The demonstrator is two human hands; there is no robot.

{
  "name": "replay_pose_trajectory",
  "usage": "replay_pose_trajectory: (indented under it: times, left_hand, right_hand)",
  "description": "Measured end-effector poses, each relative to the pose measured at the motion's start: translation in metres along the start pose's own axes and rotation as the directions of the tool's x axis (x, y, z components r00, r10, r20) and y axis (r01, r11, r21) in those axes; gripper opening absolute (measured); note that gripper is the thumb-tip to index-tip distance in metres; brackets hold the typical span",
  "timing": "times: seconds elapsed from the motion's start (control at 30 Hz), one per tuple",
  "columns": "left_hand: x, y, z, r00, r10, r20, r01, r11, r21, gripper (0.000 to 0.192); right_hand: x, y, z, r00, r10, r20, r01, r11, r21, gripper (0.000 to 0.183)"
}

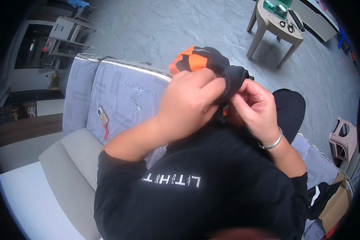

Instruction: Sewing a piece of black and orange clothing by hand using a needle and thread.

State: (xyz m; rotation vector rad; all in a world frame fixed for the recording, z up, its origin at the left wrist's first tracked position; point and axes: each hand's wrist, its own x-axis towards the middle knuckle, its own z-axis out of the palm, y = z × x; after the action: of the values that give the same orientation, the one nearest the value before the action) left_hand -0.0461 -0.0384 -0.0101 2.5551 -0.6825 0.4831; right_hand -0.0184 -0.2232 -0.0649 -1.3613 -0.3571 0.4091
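Note:
A black and orange cloth garment [198, 62] is bunched up above my lap. My left hand [193, 97] grips a rolled black part of it from the left, fingers curled into the fabric. From the right, my right hand [255, 109] pinches the edge of the same black roll between thumb and fingers. A silver bangle [273, 142] circles my right wrist. The hands are close together, with the roll between them. My left hand covers the garment's lower part, so its full shape cannot be told.
On the patterned sofa cover [132, 87] at left lies a phone [102, 115] with a red strap. A beige plastic stool [268, 22] bears scissors [287, 26] and a green case [277, 9]. A cardboard box [333, 210] with dark cloth sits at lower right, below a pink stool [343, 139].

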Motion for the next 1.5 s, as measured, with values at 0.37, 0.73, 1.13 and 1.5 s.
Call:
replay_pose_trajectory:
  times: [0.37,0.73,1.13,1.5]
  left_hand:
    - [-0.006,-0.002,0.006,0.996,0.088,-0.025,-0.088,0.996,-0.003,0.039]
    - [-0.008,-0.003,-0.010,0.915,0.336,0.225,-0.356,0.933,0.051,0.026]
    - [-0.019,-0.011,-0.002,0.910,0.400,-0.113,-0.404,0.915,-0.009,0.025]
    - [-0.017,-0.012,-0.007,0.873,0.485,-0.044,-0.485,0.874,0.017,0.020]
  right_hand:
    - [0.000,-0.002,-0.004,0.998,0.057,-0.001,-0.056,0.985,0.164,0.004]
    - [0.015,-0.012,-0.032,0.963,0.012,0.270,-0.024,0.999,0.040,0.021]
    - [-0.004,-0.017,-0.025,0.969,-0.059,0.240,0.075,0.996,-0.057,0.009]
    - [0.001,-0.017,-0.015,0.942,-0.195,0.272,0.214,0.976,-0.043,0.002]
